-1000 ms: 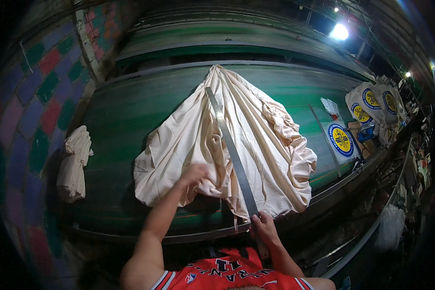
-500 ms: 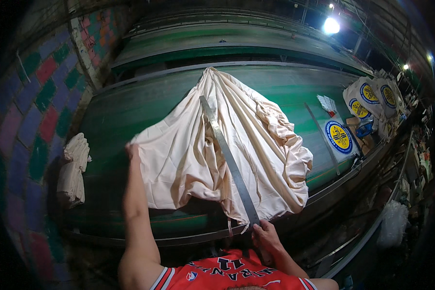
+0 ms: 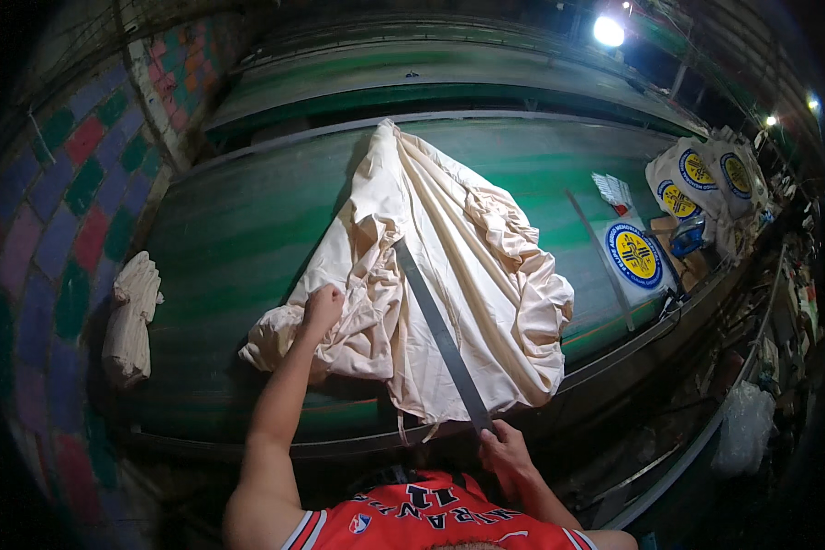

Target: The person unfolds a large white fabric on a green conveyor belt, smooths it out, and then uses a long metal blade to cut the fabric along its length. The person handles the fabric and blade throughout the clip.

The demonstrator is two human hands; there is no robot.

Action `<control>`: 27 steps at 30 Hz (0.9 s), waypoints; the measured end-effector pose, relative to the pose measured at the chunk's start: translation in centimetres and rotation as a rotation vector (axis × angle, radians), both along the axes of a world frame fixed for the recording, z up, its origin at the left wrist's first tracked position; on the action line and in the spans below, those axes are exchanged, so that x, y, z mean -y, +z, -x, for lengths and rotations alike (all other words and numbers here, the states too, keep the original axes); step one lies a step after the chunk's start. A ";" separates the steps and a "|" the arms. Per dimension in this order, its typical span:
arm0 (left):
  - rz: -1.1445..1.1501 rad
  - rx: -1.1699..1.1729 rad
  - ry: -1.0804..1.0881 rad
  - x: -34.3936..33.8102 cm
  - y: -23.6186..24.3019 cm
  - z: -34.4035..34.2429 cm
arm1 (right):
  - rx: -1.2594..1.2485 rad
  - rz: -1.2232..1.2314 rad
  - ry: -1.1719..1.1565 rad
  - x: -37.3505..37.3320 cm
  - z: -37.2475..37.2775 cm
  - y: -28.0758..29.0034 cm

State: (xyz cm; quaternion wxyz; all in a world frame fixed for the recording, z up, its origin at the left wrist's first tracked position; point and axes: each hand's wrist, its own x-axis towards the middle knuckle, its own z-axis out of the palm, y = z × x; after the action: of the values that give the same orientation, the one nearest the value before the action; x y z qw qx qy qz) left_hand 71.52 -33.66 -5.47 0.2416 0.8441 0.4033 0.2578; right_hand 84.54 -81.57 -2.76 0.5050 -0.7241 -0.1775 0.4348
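Observation:
A large cream cloth (image 3: 467, 275) lies in folds over the green table (image 3: 229, 238), gathered to a peak at the far side. My left hand (image 3: 323, 307) is closed on the cloth's left part, where the fabric bunches around it. By its near end, a long flat metal strip like a ruler (image 3: 445, 339) is held in my right hand (image 3: 506, 447) at the table's front edge. It slants away over the cloth, and its far end meets a fold, which may cover the tip. Two thin strings dangle from the cloth's near edge.
A folded cream cloth bundle (image 3: 130, 321) sits at the table's left end. On the right are a sheet with a round blue-yellow emblem (image 3: 634, 255), a thin bar (image 3: 600, 261), printed bags (image 3: 706, 183) and a blue object (image 3: 687, 236). Clear plastic (image 3: 744, 429) lies lower right.
My left hand has moved right and inward, folding the cloth's left side toward the middle. Less of the metal strip's far end shows. The right hand keeps its hold.

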 end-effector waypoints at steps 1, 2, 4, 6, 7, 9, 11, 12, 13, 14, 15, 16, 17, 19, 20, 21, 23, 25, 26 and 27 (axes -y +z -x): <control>-0.005 0.031 -0.020 0.0 -0.6 -0.9 | -0.008 0.013 -0.018 0.8 -0.2 0.1; -0.011 0.063 -0.041 0.3 -1.3 -1.8 | -0.038 0.029 -0.037 1.5 -0.4 0.1; 0.022 0.026 0.011 1.5 -2.6 -3.1 | 0.030 0.026 0.000 2.9 -0.8 -0.1; 0.116 -0.113 0.079 2.2 -3.5 -4.3 | 0.065 0.033 0.030 4.8 -1.3 -0.5; 0.076 -0.067 0.044 2.2 -3.8 -4.8 | 0.077 0.039 0.045 5.7 -1.6 -0.8; 0.011 0.002 -0.004 1.1 -4.0 -5.2 | 0.115 0.058 0.064 7.5 -2.1 -1.6; 0.009 -0.076 0.176 -0.9 -3.9 -5.4 | 0.145 0.119 0.068 8.9 -2.3 -2.4; 0.008 0.011 0.278 -2.0 -3.8 -5.0 | 0.175 0.073 0.081 9.6 -2.4 -2.7; 0.021 0.113 0.324 -3.6 -3.4 -4.4 | 0.185 0.064 0.090 10.1 -2.4 -3.0; 0.008 0.165 0.395 -5.3 -2.7 -3.6 | 0.184 0.106 0.086 10.4 -2.4 -3.1; -0.110 0.309 0.423 -6.8 -2.2 -2.7 | 0.197 0.046 0.099 10.5 -2.3 -3.2; -0.231 0.310 0.501 -8.2 -1.5 -1.6 | 0.198 0.037 0.100 10.4 -2.2 -3.3; -0.294 0.348 0.583 -9.2 -1.1 -0.4 | 0.184 0.052 0.102 10.2 -2.0 -3.3; -0.260 0.422 0.625 -11.9 0.9 2.0 | 0.190 0.026 0.112 9.1 -1.6 -3.3; -0.301 0.491 0.622 -12.0 1.2 3.0 | 0.164 0.044 0.117 8.3 -1.3 -3.2; -0.294 0.526 0.641 -12.1 1.7 4.2 | 0.171 0.014 0.128 7.5 -1.0 -3.2; -0.189 0.582 0.580 -11.9 2.8 6.1 | 0.145 0.000 0.150 5.7 -0.5 -3.1; -0.159 0.549 0.543 -11.2 3.7 7.9 | 0.162 -0.069 0.153 3.2 0.3 -3.2; -0.169 0.489 0.534 -10.8 3.9 8.9 | 0.141 -0.038 0.145 2.1 0.9 -3.2; -0.187 0.429 0.524 -10.6 4.2 9.8 | 0.140 -0.103 0.162 1.0 1.4 -3.2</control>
State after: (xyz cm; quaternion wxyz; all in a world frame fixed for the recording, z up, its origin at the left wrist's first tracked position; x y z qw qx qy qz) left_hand 61.76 -23.05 -1.28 0.1681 0.6572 0.5207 0.5184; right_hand 83.13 -82.61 -5.91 0.4911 -0.7090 -0.2923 0.4131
